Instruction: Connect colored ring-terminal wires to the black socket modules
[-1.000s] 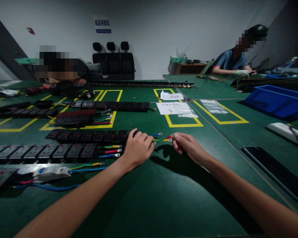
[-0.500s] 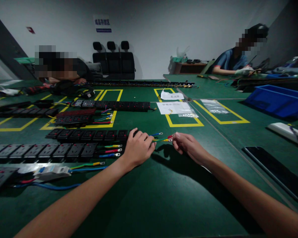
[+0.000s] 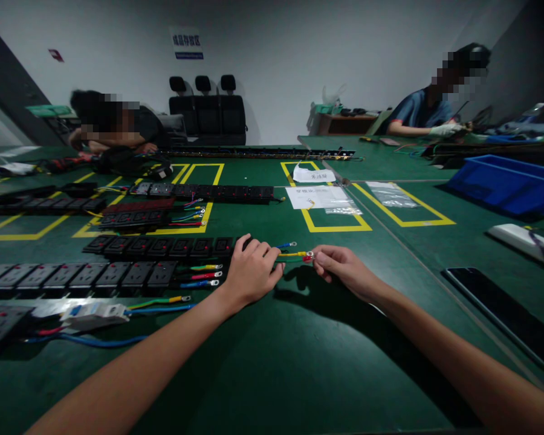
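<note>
My left hand [image 3: 254, 269] is closed over the right end of a black socket strip [image 3: 156, 246], its fingers curled around where the wires come out. Beyond those fingers stick a blue-sleeved ring terminal [image 3: 290, 244], a yellow-sleeved ring terminal [image 3: 303, 254] and a red-sleeved ring terminal [image 3: 307, 259]. Thumb and forefinger of my right hand [image 3: 342, 264] pinch the tip of the red-sleeved wire, close beside the yellow one. Nearer me lies a longer socket strip [image 3: 95, 277] with several ring-ended leads, and a white breaker [image 3: 97, 315] with blue wires.
More socket strips [image 3: 204, 192] lie farther back on the green table [image 3: 272, 374]. Paper sheets [image 3: 315, 197] and a plastic bag [image 3: 392, 194] sit near yellow tape outlines. To the right are a phone [image 3: 503, 314] and blue bin [image 3: 503, 184]. Two people sit across the table.
The red-sleeved terminal has moved slightly down, from above the yellow one to below it. My right fingers have shifted a little with it. My left hand has stayed put.
</note>
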A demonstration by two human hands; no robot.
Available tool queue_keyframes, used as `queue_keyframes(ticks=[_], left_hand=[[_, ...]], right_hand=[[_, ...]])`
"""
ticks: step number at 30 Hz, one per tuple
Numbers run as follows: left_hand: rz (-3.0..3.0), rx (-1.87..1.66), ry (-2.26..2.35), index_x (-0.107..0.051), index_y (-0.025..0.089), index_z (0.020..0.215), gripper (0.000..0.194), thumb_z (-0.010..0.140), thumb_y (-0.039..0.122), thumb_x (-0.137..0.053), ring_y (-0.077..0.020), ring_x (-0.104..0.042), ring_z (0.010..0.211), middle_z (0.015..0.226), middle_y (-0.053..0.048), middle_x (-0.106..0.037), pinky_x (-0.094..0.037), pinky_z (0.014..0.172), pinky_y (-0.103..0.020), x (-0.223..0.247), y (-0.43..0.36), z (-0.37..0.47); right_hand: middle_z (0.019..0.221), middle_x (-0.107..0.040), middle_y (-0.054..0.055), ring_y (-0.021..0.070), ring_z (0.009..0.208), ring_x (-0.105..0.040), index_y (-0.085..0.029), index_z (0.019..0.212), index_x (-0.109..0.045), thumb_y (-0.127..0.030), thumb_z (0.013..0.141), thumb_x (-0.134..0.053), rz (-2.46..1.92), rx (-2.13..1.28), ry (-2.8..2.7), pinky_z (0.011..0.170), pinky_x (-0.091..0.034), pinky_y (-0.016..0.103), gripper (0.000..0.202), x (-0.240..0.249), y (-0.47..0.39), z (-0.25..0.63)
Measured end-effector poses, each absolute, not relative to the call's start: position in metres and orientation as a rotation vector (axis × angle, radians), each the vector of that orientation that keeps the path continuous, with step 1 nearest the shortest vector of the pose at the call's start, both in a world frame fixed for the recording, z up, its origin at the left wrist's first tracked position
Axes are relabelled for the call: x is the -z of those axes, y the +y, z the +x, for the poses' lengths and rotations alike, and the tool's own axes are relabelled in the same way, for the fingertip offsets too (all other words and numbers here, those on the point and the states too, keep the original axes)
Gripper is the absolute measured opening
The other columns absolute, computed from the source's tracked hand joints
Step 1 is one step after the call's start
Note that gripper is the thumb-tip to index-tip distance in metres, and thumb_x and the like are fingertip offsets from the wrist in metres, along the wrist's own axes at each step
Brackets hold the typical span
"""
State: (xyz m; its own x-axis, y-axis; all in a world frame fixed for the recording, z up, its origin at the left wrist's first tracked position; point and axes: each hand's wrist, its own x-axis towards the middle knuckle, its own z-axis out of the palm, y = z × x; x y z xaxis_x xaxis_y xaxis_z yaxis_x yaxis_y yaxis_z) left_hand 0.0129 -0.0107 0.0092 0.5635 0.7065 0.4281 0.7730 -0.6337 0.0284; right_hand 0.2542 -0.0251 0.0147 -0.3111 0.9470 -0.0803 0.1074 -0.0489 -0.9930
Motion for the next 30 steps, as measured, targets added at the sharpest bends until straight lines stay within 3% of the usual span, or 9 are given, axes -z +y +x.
queue_keyframes(ticks=[10,21,30], left_hand=[[-2.630,0.627,-1.250,-0.069,0.019,0.104,0.024,0.096,0.037,-0.055,-0.0262,-0.061,0.096,0.098,-0.008,-0.071,-0.034,0.110,-0.053,-0.0097,-0.0118,0.0130],[-2.621,0.596,-1.261,-0.067,0.020,0.102,0.023,0.094,0.038,-0.056,-0.0262,-0.060,0.095,0.095,-0.007,-0.069,-0.034,0.110,-0.052,-0.0107,-0.0116,0.0138],[-2.624,0.590,-1.261,-0.067,0.019,0.101,0.023,0.095,0.038,-0.055,-0.0262,-0.060,0.094,0.095,-0.008,-0.069,-0.034,0.110,-0.052,-0.0114,-0.0123,0.0135]], right_hand=[[0.072,-0.058,-0.001,0.0088,0.056,-0.041,-0.018,0.094,-0.069,-0.063,0.071,-0.082,-1.131,-1.427,-1.540,0.048,-0.030,0.023,0.052,-0.0177,-0.0285,0.2533],[0.070,-0.058,-0.002,0.0090,0.057,-0.045,-0.018,0.089,-0.067,-0.058,0.068,-0.087,-1.088,-1.433,-1.515,0.050,-0.034,0.023,0.049,-0.0218,-0.0301,0.2499],[0.065,-0.054,-0.002,0.0097,0.055,-0.041,-0.018,0.078,-0.066,-0.067,0.074,-0.078,-1.154,-1.379,-1.555,0.049,-0.031,0.024,0.051,-0.0204,-0.0296,0.2517]])
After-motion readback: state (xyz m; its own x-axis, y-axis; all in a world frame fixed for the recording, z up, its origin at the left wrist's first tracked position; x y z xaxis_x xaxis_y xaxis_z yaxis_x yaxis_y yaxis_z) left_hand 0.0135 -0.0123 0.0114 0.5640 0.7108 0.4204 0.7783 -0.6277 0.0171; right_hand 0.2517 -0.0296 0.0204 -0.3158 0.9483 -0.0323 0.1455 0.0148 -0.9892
